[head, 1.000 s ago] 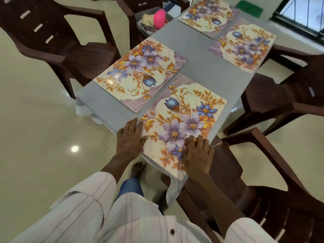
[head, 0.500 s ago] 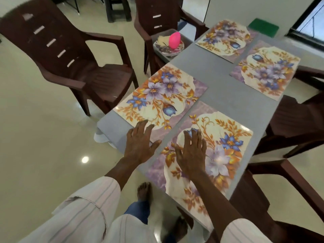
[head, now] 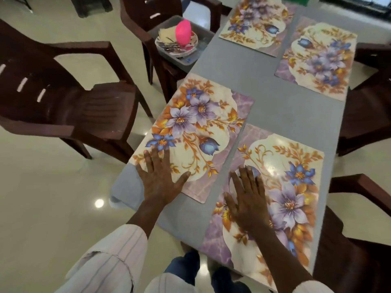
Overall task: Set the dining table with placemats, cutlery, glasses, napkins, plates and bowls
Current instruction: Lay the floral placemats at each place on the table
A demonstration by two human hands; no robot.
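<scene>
Near-left placemat point(head: 203, 127) and near-right placemat point(head: 296, 157) lie side by side on our grey table point(head: 275, 111), our left hand point(head: 160, 180) and right hand point(head: 247, 204) flat on them, fingers spread. Placemats look sorted; next we'd grab the plates point(head: 190, 50) off that chair point(head: 135, 13).

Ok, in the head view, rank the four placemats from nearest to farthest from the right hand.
1. Near right placemat: under the right hand, which lies flat on it.
2. Near left placemat: alongside, under the left hand.
3. Far right placemat: same side, farther ahead.
4. Far left placemat: diagonally across, far end.
</scene>
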